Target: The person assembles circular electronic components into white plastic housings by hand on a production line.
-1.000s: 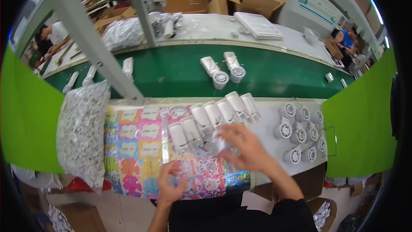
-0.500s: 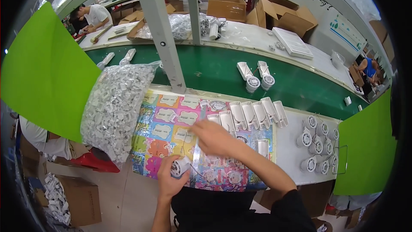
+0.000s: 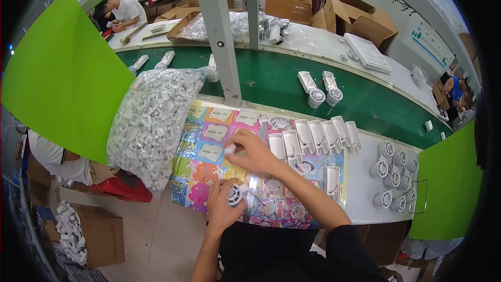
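Note:
My left hand (image 3: 222,209) is wrapped round a white round lamp housing (image 3: 234,195) with a slotted face, low over the near edge of the colourful patterned mat (image 3: 198,167). A thin dark wire (image 3: 258,198) runs out from the housing to the right. Just beyond it, my right hand (image 3: 253,151) pinches a small white plastic piece (image 3: 230,149) above the mat. Several white open oblong cases (image 3: 304,137) stand in a row to the right of that hand. A single oblong case (image 3: 332,180) lies nearer, beside my right forearm.
A clear bag of small white parts (image 3: 151,120) bulges at the left. Several round housings (image 3: 391,177) stand at the right. Beyond a grey post (image 3: 219,36), a green belt (image 3: 271,83) carries assembled lamps (image 3: 316,96). Green panels (image 3: 62,83) flank both sides; a person (image 3: 125,13) sits far left.
My right hand has closed on a small white piece that lay on the mat and lifted it. The left hand keeps its hold on the housing. The whole view has shifted slightly.

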`<state>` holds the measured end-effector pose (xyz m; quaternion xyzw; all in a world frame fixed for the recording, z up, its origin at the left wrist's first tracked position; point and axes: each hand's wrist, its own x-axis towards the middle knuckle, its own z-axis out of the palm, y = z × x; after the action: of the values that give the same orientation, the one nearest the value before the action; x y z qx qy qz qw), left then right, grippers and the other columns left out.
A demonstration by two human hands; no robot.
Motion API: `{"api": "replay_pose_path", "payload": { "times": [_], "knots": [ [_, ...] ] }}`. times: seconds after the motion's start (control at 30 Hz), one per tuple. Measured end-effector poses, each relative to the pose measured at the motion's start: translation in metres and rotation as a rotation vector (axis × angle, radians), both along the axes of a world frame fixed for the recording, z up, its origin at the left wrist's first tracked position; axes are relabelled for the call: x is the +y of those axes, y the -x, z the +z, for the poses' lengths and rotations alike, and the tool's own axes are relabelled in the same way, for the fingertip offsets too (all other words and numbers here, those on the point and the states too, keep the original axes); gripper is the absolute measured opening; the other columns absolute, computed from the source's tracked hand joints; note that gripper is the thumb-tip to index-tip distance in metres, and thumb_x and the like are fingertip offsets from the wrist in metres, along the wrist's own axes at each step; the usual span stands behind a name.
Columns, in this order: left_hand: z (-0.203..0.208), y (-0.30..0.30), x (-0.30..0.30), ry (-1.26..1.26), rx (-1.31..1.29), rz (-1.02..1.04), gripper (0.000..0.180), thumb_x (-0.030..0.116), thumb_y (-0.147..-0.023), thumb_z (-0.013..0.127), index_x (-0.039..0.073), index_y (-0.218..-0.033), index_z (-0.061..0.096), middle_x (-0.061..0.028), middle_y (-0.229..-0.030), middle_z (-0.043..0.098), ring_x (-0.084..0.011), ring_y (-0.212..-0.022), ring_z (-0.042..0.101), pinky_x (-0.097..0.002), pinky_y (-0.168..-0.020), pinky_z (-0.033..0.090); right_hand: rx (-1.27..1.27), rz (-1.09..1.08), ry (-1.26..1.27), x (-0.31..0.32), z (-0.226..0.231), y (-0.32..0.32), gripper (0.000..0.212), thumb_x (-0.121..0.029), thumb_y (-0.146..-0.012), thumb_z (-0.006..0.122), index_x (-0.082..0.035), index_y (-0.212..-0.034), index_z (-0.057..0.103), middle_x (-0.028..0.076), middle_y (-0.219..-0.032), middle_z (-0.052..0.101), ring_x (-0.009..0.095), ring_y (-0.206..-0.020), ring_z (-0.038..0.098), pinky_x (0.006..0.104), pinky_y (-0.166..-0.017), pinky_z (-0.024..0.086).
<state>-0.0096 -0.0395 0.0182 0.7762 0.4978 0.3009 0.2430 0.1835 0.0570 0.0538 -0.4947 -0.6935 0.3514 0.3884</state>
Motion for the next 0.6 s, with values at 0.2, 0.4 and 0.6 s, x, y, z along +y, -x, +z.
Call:
{"api": "replay_pose_path", "payload": {
  "times": [0.2,0.4,0.6],
  "knots": [
    [0.007,-0.014,0.003,0.131,-0.237,-0.061,0.057,0.008,-0.066,0.079,0.008,-0.122,0.066,-0.0139,-0.114,0.062,-0.0367,-0.109,0.058,-0.0445,-0.095,0.049,0.077,0.082,-0.003,-0.105,0.003,-0.034,0.035,-0.007,-0.083,0.080,-0.007,-0.117,0.071,0.011,-0.123,0.067,0.031,-0.116,0.065,0.0402,-0.097,0.053],
    [0.013,-0.036,-0.012,0.052,-0.175,-0.182,0.053,0.007,-0.065,0.081,0.008,-0.117,0.067,-0.0136,-0.111,0.062,-0.0357,-0.105,0.059,-0.0446,-0.092,0.050,0.006,-0.062,0.030,-0.159,-0.011,-0.050,0.034,-0.002,-0.088,0.075,-0.007,-0.121,0.069,0.013,-0.129,0.062,0.030,-0.118,0.064,0.0388,-0.099,0.054],
    [0.000,-0.078,-0.039,-0.039,-0.268,-0.184,0.053,0.008,-0.068,0.088,0.008,-0.115,0.063,-0.0162,-0.117,0.058,-0.0366,-0.107,0.061,-0.0455,-0.089,0.053,0.376,-0.425,0.161,-0.193,-0.024,-0.049,0.021,-0.001,-0.093,0.072,-0.001,-0.113,0.067,0.012,-0.120,0.064,0.018,-0.105,0.067,0.0291,-0.089,0.056]
  ]
}}
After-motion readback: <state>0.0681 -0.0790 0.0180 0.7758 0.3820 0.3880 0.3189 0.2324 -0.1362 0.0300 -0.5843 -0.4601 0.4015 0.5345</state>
